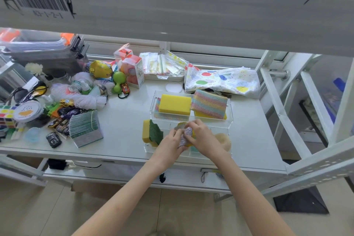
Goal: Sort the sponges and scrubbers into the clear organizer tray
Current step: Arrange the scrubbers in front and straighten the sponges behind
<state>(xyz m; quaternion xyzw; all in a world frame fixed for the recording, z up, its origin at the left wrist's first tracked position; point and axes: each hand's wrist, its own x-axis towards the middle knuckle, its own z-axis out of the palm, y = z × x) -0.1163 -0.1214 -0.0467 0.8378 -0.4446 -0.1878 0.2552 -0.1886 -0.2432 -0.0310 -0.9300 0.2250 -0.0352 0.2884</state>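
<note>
The clear organizer tray (229, 120) stands on the white shelf, right of centre. Its back compartments hold a yellow sponge (174, 104) and a rainbow mesh-covered sponge (209, 104). A yellow sponge with a green scouring side (152, 135) stands in the front left compartment, and a beige round scrubber (223, 141) lies in the front right one. Over the front middle compartment, my left hand (169, 146) and my right hand (204, 139) both grip a silver glittery scrubber (185, 136) with a yellow edge. My fingers hide most of it.
Left of the tray lie a stack of green-edged cards (85, 129), toy cars (54, 139), white yarn (84, 99) and a green toy (118, 81). Zip bags (162, 65) and a spotted cloth (222, 80) lie behind. An upper shelf beam (172, 9) hangs overhead.
</note>
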